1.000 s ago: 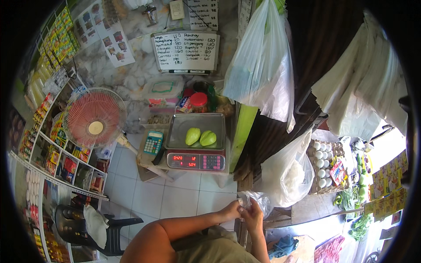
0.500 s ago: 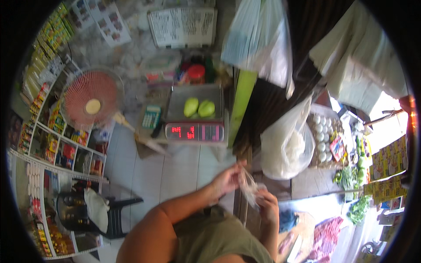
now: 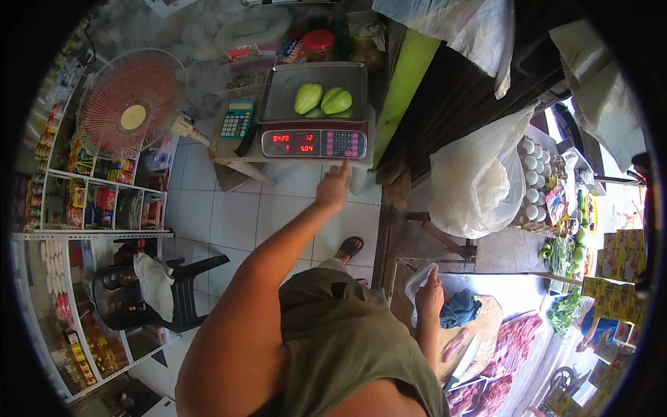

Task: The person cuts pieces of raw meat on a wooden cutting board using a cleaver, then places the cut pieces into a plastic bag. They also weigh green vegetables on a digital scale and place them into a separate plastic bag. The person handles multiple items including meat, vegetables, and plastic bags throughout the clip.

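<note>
Shop interior, tiled floor [image 3: 233,215], table [image 3: 224,147] ahead. Scale [image 3: 299,144] sits at the table's near edge; green post [image 3: 410,83] bounds it on the right, fan [image 3: 133,115] stands to the left. Room for moving: floor tiles between the table and the person's body, with chair [image 3: 191,292] at left; at right, board [image 3: 490,313] and cloth [image 3: 458,308] lie close beside the right hand [image 3: 429,295].

Left hand [image 3: 332,189]: index stretched out to the scale's near edge, below the keypad [image 3: 344,144] (contact cannot be told); other fingers curled, their inside hidden. Right hand: fingers pinching a bag [image 3: 415,295], well apart from the scale.

Chayotes [image 3: 308,99] lie side by side on the tray [image 3: 285,108], beyond the keypad and the left fingertip.

Count: chayotes, 2; scale, 1; calculator [image 3: 237,119], 1, left of the scale; fan, 1; chair, 1; red-lidded jar [image 3: 319,43], 1, behind the tray.
</note>
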The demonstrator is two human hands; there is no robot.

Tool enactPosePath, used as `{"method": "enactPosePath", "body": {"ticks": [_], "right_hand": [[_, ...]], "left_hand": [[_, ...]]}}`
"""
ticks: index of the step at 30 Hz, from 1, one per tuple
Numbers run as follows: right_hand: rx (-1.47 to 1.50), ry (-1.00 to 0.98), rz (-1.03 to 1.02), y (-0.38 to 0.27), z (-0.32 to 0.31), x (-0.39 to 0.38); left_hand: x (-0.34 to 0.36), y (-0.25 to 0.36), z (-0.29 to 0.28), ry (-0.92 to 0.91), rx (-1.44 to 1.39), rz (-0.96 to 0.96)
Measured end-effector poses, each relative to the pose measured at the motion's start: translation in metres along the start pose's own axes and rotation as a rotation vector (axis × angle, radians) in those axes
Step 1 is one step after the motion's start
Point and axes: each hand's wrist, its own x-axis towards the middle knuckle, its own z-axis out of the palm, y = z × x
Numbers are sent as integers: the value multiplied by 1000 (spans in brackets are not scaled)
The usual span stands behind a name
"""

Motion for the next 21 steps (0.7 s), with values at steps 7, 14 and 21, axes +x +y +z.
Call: {"method": "enactPosePath", "body": {"ticks": [7,14,21], "right_hand": [[60,-192,27,-16,9,1],[55,-224,-3,-26,15,9],[44,-240,10,-21,5,20]], "left_hand": [[37,-21,-22,96,74,-42],[39,-24,-15,149,150,22],[54,2,-16,111,61,-35]]}}
